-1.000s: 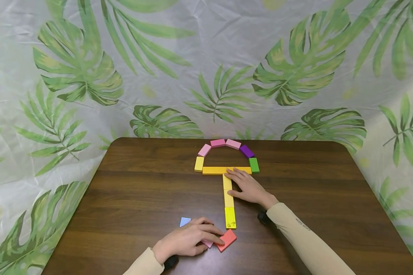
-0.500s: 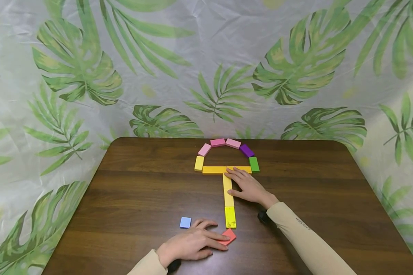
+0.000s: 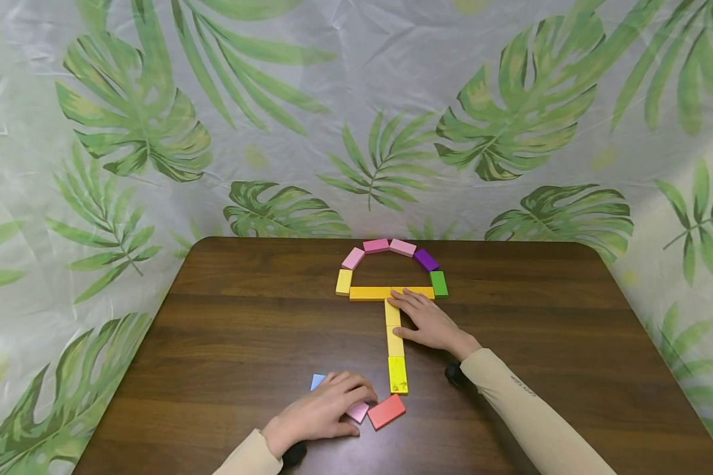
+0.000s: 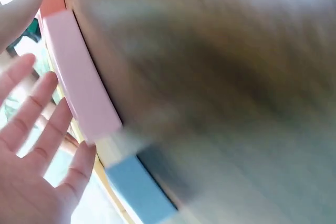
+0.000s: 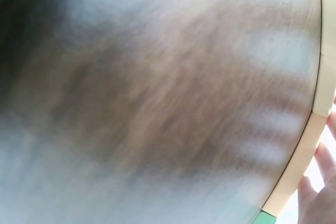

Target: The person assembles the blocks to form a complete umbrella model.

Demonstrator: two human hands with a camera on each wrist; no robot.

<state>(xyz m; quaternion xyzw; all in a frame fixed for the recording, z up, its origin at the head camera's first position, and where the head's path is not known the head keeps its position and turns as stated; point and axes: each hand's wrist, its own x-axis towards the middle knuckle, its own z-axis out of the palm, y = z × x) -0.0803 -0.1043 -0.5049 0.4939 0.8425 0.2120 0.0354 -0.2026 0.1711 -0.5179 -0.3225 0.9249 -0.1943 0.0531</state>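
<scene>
My left hand [image 3: 327, 404] hovers low over the near part of the table, fingers spread in the left wrist view. A pink block [image 4: 84, 77] lies under it, partly covered in the head view. A light blue block [image 4: 140, 190] peeks out past the knuckles. Just right of the fingertips a red block [image 3: 387, 411] lies aslant below the bright yellow block [image 3: 398, 375]. My right hand [image 3: 430, 323] rests with fingertips on the long orange bar [image 3: 371, 293] and thumb on a pale yellow block [image 3: 395, 341].
Above the bar, an arch runs through a yellow block [image 3: 344, 282], pink blocks [image 3: 376, 246], a purple block [image 3: 426, 260] and a green block [image 3: 439, 284]. The brown table [image 3: 243, 330] ends at a leaf-patterned cloth [image 3: 273, 132].
My left hand slides right over the red block, then draws back left, covering much of the blue block. The red block is turned slightly and sits uncovered. My right hand stays put.
</scene>
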